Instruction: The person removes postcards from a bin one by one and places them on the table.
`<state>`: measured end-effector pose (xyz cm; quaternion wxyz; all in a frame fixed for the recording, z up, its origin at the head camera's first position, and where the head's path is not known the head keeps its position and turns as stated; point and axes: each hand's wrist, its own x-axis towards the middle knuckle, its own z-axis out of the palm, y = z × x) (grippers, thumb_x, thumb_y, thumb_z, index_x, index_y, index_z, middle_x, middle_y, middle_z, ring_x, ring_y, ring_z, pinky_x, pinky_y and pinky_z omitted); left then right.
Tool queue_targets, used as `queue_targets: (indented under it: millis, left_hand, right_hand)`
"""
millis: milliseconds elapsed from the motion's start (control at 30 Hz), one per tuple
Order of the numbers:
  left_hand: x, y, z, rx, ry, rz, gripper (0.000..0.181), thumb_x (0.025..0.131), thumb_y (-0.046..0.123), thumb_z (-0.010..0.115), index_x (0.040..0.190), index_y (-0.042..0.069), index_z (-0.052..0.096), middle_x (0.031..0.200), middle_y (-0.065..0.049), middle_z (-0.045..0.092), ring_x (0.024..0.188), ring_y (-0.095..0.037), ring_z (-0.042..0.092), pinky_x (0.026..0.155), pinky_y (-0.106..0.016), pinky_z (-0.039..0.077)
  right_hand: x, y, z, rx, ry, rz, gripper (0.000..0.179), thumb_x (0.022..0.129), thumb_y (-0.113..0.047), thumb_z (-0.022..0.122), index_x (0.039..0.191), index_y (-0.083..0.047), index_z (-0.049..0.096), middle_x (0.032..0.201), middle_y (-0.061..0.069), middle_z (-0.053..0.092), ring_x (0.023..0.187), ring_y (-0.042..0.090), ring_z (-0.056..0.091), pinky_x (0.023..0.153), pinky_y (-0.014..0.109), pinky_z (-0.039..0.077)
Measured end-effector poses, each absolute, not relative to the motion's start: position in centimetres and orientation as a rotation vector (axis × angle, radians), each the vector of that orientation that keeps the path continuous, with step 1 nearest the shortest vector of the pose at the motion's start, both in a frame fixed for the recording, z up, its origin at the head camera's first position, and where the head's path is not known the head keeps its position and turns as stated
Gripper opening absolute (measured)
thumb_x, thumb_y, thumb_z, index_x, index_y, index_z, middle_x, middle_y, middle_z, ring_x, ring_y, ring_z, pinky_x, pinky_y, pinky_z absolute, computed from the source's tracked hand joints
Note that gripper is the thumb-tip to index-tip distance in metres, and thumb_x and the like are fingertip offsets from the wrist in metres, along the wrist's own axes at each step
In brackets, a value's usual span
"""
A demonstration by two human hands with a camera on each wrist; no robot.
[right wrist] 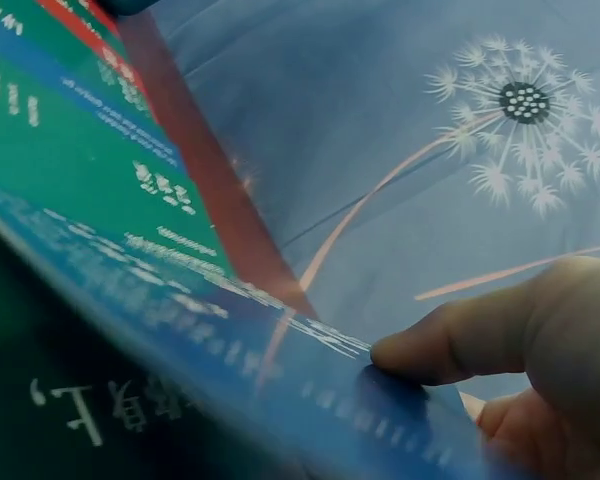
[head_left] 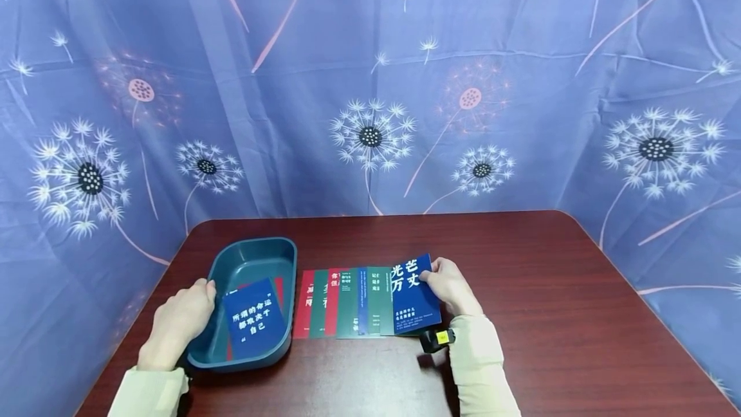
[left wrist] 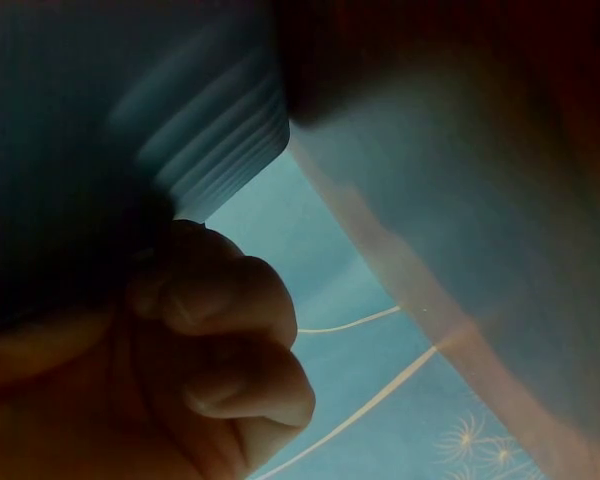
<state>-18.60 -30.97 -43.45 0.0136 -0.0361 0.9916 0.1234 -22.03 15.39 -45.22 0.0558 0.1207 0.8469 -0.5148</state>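
My left hand (head_left: 181,319) grips the left rim of a dark blue-green plastic tub (head_left: 252,251). In the left wrist view, its curled fingers (left wrist: 250,300) lie against the tub's ridged dark side. Inside the tub, a blue card (head_left: 255,319) with white writing lies over a red one. Right of the tub, a row of overlapping red, green and blue cards (head_left: 347,320) lies on the table. At the row's right end, my right hand (head_left: 456,289) pinches a blue card (head_left: 415,304) by its right edge. The right wrist view shows this card bent, with the thumb (right wrist: 430,345) on top.
The dark red-brown wooden table (head_left: 556,301) has rounded far corners. A blue curtain (head_left: 301,114) with a dandelion print hangs behind it and along both sides. A small black device with a yellow label (head_left: 442,337) is on the right wrist.
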Motion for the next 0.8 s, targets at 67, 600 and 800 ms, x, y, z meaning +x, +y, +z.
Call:
queue_targets:
  millis: [67,600,800]
  left_hand:
    - [-18.61,-30.93,-43.47,-0.109,3.086,0.387,0.041,0.106,0.027,0.035,0.111,-0.011,0.052,0.090,-0.031,0.059,0.073,-0.041,0.060,0.066,-0.060,0.048]
    - [-18.66,-30.91,-43.32,-0.116,3.089,0.384,0.040,0.106,0.026,0.035,0.109,-0.010,0.053,0.090,-0.031,0.060,0.074,-0.042,0.060,0.066,-0.060,0.048]
    - [-18.66,-30.97,-43.54,-0.115,3.087,0.391,0.041,0.106,0.027,0.034,0.109,-0.010,0.052,0.089,-0.030,0.060,0.072,-0.040,0.060,0.065,-0.060,0.048]
  right_hand:
    - [-22.09,15.36,-45.49,0.374,2.605,-1.517,0.015,0.093,-0.005,0.058,0.084,-0.002,0.047,0.088,0.016,0.056,0.081,0.029,0.059,0.060,0.033,0.049]
    - [-22.42,15.34,-46.13,0.386,2.935,-0.980,0.027,0.080,-0.021,0.074,0.079,-0.005,0.053,0.077,0.012,0.056,0.075,0.031,0.056,0.072,0.045,0.047]
    - [-22.48,15.61,-46.25,0.378,2.914,-0.951,0.027,0.081,-0.022,0.073,0.082,-0.004,0.054,0.078,0.012,0.057,0.073,0.029,0.056,0.069,0.044,0.048]
